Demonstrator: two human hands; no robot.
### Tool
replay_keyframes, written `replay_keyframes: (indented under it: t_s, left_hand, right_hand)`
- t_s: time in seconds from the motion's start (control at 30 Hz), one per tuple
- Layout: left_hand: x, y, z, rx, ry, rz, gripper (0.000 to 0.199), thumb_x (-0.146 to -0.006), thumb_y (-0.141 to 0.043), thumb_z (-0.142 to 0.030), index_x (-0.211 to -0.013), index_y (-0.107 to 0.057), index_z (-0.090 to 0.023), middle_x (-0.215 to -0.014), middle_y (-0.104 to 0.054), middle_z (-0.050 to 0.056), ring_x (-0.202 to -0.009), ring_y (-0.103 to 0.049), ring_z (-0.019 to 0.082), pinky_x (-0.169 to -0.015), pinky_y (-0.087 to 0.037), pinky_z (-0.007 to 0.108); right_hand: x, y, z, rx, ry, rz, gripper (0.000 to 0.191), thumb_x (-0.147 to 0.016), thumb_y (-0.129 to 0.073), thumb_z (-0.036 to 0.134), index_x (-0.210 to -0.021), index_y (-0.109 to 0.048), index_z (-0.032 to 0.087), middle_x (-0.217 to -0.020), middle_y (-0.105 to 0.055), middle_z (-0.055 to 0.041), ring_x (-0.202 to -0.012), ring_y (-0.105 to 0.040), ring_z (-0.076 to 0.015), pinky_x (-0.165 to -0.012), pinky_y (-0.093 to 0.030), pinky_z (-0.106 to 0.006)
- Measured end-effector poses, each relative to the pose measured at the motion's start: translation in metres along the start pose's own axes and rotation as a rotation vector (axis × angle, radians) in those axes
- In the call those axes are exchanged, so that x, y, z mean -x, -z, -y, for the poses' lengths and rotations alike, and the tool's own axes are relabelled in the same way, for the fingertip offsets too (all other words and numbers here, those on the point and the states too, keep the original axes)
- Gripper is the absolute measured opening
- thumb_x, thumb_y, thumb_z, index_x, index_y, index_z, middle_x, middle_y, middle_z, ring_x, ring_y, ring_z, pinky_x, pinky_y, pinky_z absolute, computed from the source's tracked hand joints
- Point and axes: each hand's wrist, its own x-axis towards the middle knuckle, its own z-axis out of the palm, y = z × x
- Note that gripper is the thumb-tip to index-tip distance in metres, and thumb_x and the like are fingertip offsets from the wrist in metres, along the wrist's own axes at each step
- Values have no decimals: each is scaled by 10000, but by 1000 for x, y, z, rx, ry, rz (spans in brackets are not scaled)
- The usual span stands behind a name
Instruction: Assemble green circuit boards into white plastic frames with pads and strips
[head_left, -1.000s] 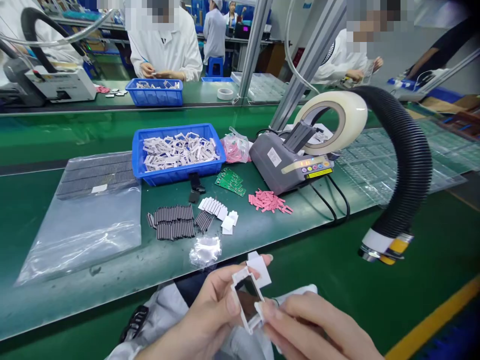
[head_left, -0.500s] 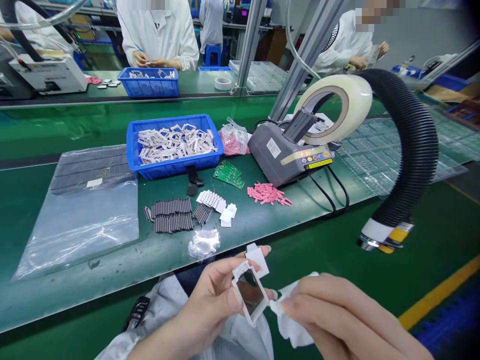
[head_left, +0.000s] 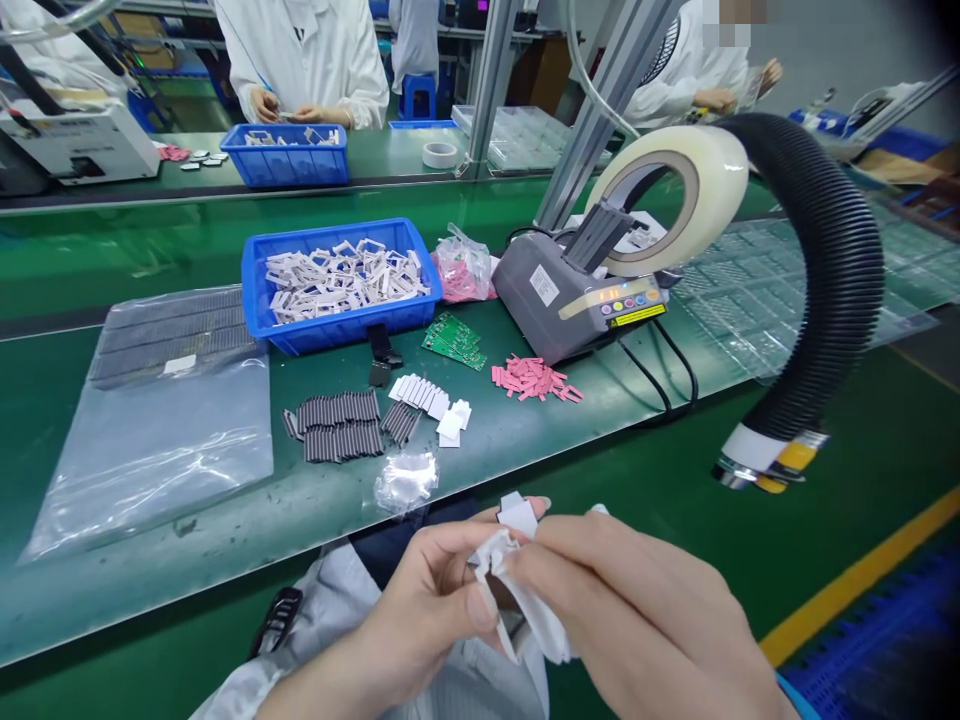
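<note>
My left hand is closed on a small white frame with a dark pane, low in the middle of the view. A white square piece also sits at its fingertips. My right hand pinches a white cloth, which lies against the frame and covers its right part. The fingertips of both hands are close together, just in front of the bench edge.
On the green bench are a blue bin of white frames, dark strips, green boards, pink pieces and a tape dispenser. A black hose arches at the right. People in white coats sit across.
My right hand has moved left with the cloth, from beside the frame onto it. The bench and its objects have shifted slightly up and left in the view.
</note>
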Motion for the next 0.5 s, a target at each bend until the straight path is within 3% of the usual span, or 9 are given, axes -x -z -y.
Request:
replay_keyframes:
  t_s: [0.17,0.3,0.4,0.5]
  left_hand:
    - [1,-2,-1,1,-2,-25,352,-629,-794,-430,-943,-754,-276,-1263,-614,35,-599,-584,23,-513,-491,91]
    - [2,-4,-1,-7,-13,4,314,-650,-786,-414,-928,-757,-271,-1195,-656,29,-629,-594,27,-533,-494,76]
    - [2,-5,1,36,25,33,353,-658,-778,-418,-980,-741,-277,-1163,-661,21,-572,-583,13,-500,-505,80]
    - [2,-3,3,70,37,47,357,-653,-783,-413,-980,-736,-278,-1240,-627,23,-589,-614,24,-495,-523,95]
  right_hand:
    - [9,-3,1,-9,-2,18,394,-970,-337,263,-766,-665,190,-670,-673,-33,-522,-612,-125,-436,-465,-231]
    - [10,-4,5,22,-21,-10,365,-945,-357,220,-731,-652,226,-638,-658,-25,-504,-607,-141,-405,-450,-241]
    - [14,0,2,20,-32,55,311,-924,-363,147,-849,-662,185,-708,-677,-38,-565,-630,-141,-474,-498,-235]
    - [30,9,-5,58,-87,38,270,-930,-394,215,-941,-664,213,-803,-689,-33,-672,-663,-150,-607,-559,-244]
